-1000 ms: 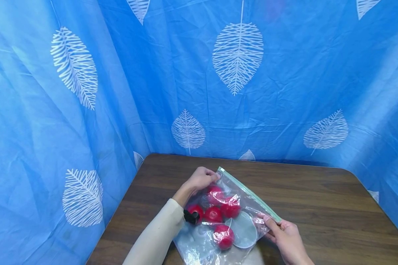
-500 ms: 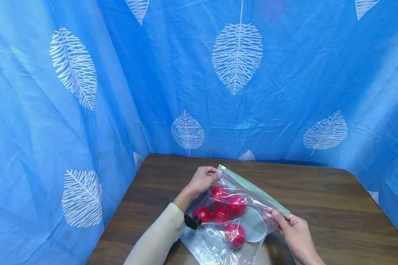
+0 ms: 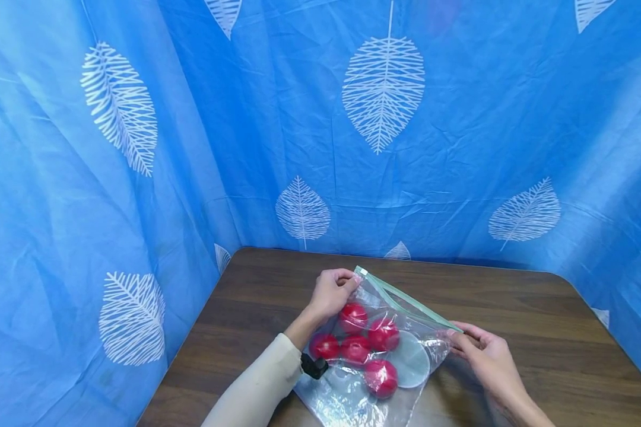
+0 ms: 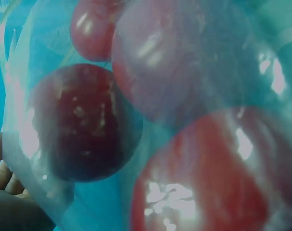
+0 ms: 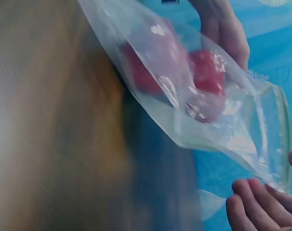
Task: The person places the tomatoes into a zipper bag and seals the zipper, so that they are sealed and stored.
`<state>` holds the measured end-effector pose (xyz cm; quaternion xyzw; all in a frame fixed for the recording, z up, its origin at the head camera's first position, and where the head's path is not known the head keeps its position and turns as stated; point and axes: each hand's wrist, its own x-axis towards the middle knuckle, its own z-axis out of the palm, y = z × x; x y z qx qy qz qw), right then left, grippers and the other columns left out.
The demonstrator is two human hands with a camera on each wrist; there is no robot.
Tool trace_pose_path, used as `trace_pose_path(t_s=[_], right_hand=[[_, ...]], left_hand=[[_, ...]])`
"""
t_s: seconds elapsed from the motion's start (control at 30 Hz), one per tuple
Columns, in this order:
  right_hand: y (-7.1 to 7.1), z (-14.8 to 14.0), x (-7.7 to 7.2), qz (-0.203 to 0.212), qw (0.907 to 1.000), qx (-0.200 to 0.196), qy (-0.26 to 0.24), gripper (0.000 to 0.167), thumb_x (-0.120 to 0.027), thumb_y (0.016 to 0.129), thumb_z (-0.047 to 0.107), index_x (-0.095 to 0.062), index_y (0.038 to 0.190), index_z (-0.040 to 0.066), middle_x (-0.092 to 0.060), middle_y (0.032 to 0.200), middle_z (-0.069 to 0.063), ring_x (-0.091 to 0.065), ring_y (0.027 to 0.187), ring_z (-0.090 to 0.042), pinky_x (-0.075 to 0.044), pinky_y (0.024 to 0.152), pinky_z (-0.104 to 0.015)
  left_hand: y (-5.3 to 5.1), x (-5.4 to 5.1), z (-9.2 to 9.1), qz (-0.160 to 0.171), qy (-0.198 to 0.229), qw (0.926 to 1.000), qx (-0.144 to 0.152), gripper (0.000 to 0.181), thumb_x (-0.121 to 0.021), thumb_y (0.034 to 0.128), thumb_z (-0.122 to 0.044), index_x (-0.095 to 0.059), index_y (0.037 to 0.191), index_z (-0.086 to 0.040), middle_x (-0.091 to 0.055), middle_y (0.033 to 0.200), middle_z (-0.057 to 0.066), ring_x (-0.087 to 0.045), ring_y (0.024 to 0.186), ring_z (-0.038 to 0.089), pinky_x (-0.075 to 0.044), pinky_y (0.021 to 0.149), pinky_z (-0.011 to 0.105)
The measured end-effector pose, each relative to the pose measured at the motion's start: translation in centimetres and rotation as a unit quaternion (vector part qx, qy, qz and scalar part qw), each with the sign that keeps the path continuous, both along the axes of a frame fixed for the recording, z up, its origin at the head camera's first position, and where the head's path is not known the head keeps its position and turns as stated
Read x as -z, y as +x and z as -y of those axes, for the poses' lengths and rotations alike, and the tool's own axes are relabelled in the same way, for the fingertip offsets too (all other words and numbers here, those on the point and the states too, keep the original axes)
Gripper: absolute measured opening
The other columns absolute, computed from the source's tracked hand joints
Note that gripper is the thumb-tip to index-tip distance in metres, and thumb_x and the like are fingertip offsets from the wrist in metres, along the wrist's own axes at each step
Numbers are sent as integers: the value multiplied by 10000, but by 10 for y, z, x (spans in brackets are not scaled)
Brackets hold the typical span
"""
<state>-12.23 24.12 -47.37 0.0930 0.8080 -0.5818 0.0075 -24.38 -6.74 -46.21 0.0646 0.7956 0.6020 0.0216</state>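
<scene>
A clear zip bag (image 3: 347,397) with a green zip strip (image 3: 422,308) hangs tilted between my hands. Several smooth, round red things (image 3: 383,334), which look like tomatoes, lie inside it, and a pale round disc shape (image 3: 411,359) shows beside them; whether it is printed on the bag or a separate piece, I cannot tell. My left hand (image 3: 331,292) pinches the bag's upper left corner, close to the white slider (image 3: 362,271). At the strip's other end my right hand (image 3: 486,356) pinches the corner. Between the hands, the green edges stand slightly apart.
Under the bag is a brown wooden table (image 3: 539,338) with rounded far corners. Blue curtains (image 3: 448,154) with white leaf prints hang behind it and along its sides. A black wrist device (image 3: 314,366) sits on the left wrist, against the bag.
My right hand has moved right and up with its end of the bag, and the left hand slightly right. The green edges, together before, now part in the middle.
</scene>
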Motion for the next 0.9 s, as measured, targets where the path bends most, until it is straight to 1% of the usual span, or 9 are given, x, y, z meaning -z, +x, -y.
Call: trace_pose_path(t_s=[0.07,0.13,0.17,0.27,0.33,0.43,0.5,0.7,0.9], right_hand=[[-3,-2,-6,-526,9963,42,685,480,-709,1087,331,-687,1431,-3,-810,1267,-123,-710,1002,114,-585,842,-125],[-6,-2,-12,-1074,9847,51,1368,420,-733,1070,337,-741,1379,51,-811,1265,-138,-673,992,169,-541,814,-63],[-9,-1,-15,-1331,9784,35,1580,392,-748,1061,322,-757,1357,65,-813,1258,-141,-662,993,184,-522,806,-41],[-17,4,-23,-1953,9631,-174,1845,351,-783,1036,250,-770,1327,53,-820,1221,-165,-672,985,177,-517,809,-21],[-23,10,-29,-2180,9556,-325,1956,354,-800,1022,244,-776,1320,55,-824,1207,-158,-682,986,160,-516,812,-21],[-33,20,-36,-2289,9501,-563,2043,370,-813,1012,253,-778,1325,58,-828,1201,-145,-712,1005,100,-520,824,-28],[-41,27,-39,-2260,9481,-682,2132,378,-813,1011,270,-781,1331,70,-832,1201,-124,-749,1024,18,-527,833,-46],[-63,48,-46,-2150,9483,-1114,2050,381,-805,1018,276,-776,1342,79,-825,1238,-106,-812,1078,-256,-594,859,-159],[-85,65,-51,-2190,9435,-1507,1981,352,-820,1006,261,-796,1302,74,-827,1224,-118,-813,1080,-292,-660,874,-312]], left_hand=[[1,0,-2,-3,39,10000,-49,147,-722,1069,-185,-808,1090,-68,-779,925,56,-645,776,115,-549,695,244],[2,0,-3,-26,42,9999,-99,143,-720,1070,-183,-809,1080,-71,-772,915,49,-632,777,109,-529,690,239],[2,0,-4,-37,42,9999,-123,142,-720,1069,-181,-810,1078,-72,-770,911,47,-631,779,108,-525,688,239],[2,1,-5,-88,33,9998,-195,138,-727,1065,-184,-818,1080,-80,-773,917,42,-637,796,106,-523,701,246],[3,2,-6,-139,32,9996,-255,138,-734,1061,-188,-822,1078,-83,-777,920,42,-643,803,108,-526,708,250],[4,2,-7,-200,7,9992,-339,140,-741,1056,-199,-823,1075,-87,-778,918,38,-648,801,109,-532,709,252],[5,2,-7,-221,-4,9990,-384,143,-742,1057,-204,-823,1076,-88,-778,912,34,-651,797,109,-538,705,251],[7,0,-7,-148,-47,9988,-457,146,-742,1060,-224,-818,1087,-102,-769,924,18,-661,804,117,-560,708,246],[7,2,-7,-245,48,9986,-458,133,-747,1055,-211,-817,1069,-98,-770,919,30,-658,806,122,-558,706,255]])
